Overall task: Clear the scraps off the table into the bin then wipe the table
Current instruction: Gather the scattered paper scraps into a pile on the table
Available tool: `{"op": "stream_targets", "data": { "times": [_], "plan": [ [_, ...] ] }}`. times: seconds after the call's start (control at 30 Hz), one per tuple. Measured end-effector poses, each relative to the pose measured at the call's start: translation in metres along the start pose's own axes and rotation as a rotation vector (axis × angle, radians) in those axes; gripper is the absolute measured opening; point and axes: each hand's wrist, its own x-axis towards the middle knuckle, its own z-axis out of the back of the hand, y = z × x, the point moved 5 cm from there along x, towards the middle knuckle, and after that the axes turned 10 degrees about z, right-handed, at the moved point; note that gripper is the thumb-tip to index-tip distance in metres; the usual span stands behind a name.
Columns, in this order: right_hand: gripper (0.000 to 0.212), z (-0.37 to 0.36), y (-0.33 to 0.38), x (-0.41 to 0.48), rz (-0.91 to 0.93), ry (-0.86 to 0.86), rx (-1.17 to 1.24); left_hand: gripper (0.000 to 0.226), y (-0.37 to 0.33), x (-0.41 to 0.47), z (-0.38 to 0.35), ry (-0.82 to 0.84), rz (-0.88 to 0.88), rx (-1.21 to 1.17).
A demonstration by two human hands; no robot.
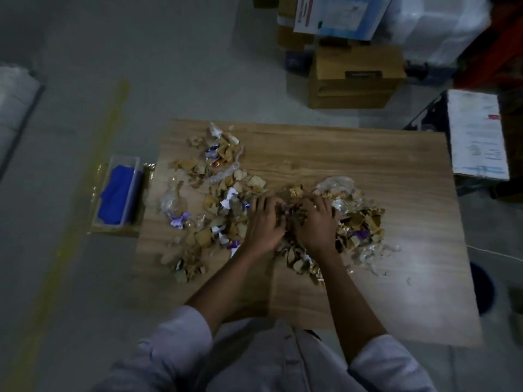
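Scraps (223, 190): torn brown card, clear film, purple and white wrappers. They lie strewn over the wooden table (382, 171), from 10 o'clock through centre toward 4. I note a clear tub (126, 159) just off the table's 9 o'clock edge, with a blue cloth (119, 190) lying inside. Left hand (264, 219), at centre: fingers curled down into the pile, grasping a bunch. Right hand (315, 222), just beside it at its 3 o'clock: fingers likewise dug in and closed on the litter. Cardboard box (356, 77) on the floor at 12 o'clock, beyond the table. White printed sheet (475, 134) at 2.
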Motion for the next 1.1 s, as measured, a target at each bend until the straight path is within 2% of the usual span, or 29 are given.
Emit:
{"op": "stream_targets", "data": {
  "times": [0.1, 0.17, 0.27, 0.33, 0.4, 0.47, 0.53, 0.6, 0.7, 0.87, 1.0, 1.1],
  "plan": [
    [0.044, -0.001, 0.022, 0.013, 0.084, -0.047, 0.025, 0.037, 0.036, -0.005, 0.023, -0.212, 0.099, 0.004],
    [0.048, -0.012, 0.039, 0.027, 0.138, -0.017, 0.059, 0.049, 0.068, -0.004, 0.032, -0.234, 0.354, -0.034],
    [0.074, -0.042, 0.060, 0.058, 0.165, 0.185, 0.074, 0.066, 0.112, 0.005, 0.037, -0.201, 0.695, -0.195],
    [0.092, -0.067, 0.068, 0.078, 0.111, 0.345, 0.081, 0.071, 0.133, 0.015, 0.038, -0.178, 0.782, -0.395],
    [0.098, -0.083, 0.078, 0.094, 0.074, 0.447, 0.104, 0.071, 0.134, 0.024, 0.041, -0.151, 0.764, -0.540],
    [0.093, -0.095, 0.088, 0.102, 0.078, 0.536, 0.158, 0.061, 0.127, 0.033, 0.041, -0.099, 0.712, -0.603],
    [0.085, -0.109, 0.095, 0.101, 0.144, 0.595, 0.103, 0.055, 0.115, 0.045, 0.041, -0.028, 0.670, -0.586],
    [0.081, -0.123, 0.096, 0.092, 0.217, 0.584, -0.016, 0.052, 0.107, 0.050, 0.035, 0.033, 0.636, -0.513],
    [0.067, -0.132, 0.092, 0.077, 0.231, 0.504, -0.064, 0.043, 0.102, 0.042, 0.031, 0.035, 0.579, -0.457],
    [0.043, -0.114, 0.092, 0.072, 0.359, 0.289, 0.175, 0.039, 0.088, 0.030, 0.029, -0.012, 0.464, -0.555],
    [0.027, -0.055, 0.093, 0.063, 0.372, 0.033, 0.255, 0.039, 0.045, 0.007, 0.054, -0.128, 0.195, -0.564],
    [0.029, -0.016, 0.073, 0.039, 0.363, -0.116, 0.231, 0.040, 0.018, -0.010, 0.048, -0.130, 0.028, -0.519]
  ]
}}
